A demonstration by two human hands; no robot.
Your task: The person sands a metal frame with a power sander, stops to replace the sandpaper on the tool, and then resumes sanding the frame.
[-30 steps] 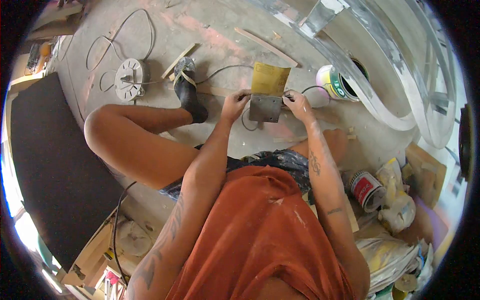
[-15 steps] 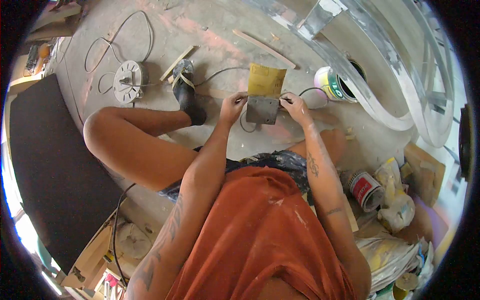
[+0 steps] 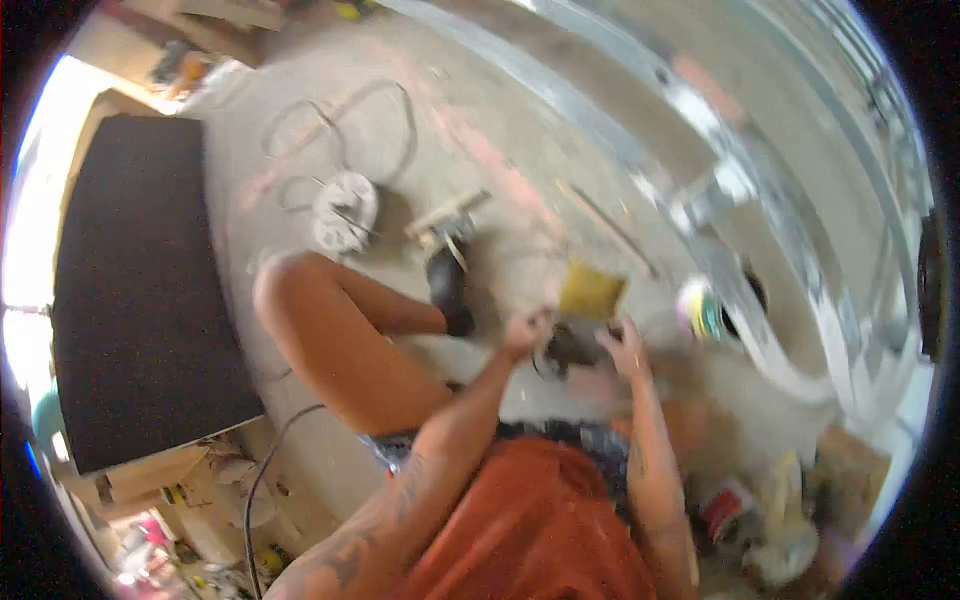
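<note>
Motion blurs the whole view. A dark, square-padded palm sander (image 3: pixel 574 346) sits between my two hands, its flat pad facing up. From its far edge stands a yellow sheet of sandpaper (image 3: pixel 592 290). My left hand (image 3: pixel 527 333) is closed at the sander's left edge, fingertips pinched together. At the right edge, my right hand (image 3: pixel 626 350) has its thumb and fingers curled in against the sander, close to the sandpaper's lower corner. The exact fingertip contact is smeared.
A white round cord reel (image 3: pixel 345 212) lies left, beyond my bent leg. Wood strips (image 3: pixel 610 230) lie on the floor ahead. Curved metal frames (image 3: pixel 745 190) arch at right, near a paint can (image 3: pixel 700 308). A large black panel (image 3: pixel 150 290) stands left.
My head has turned, so the scene sits lower and further right, and is blurred. The sander pad looks more tilted and darker, with the sandpaper still standing at its far edge.
</note>
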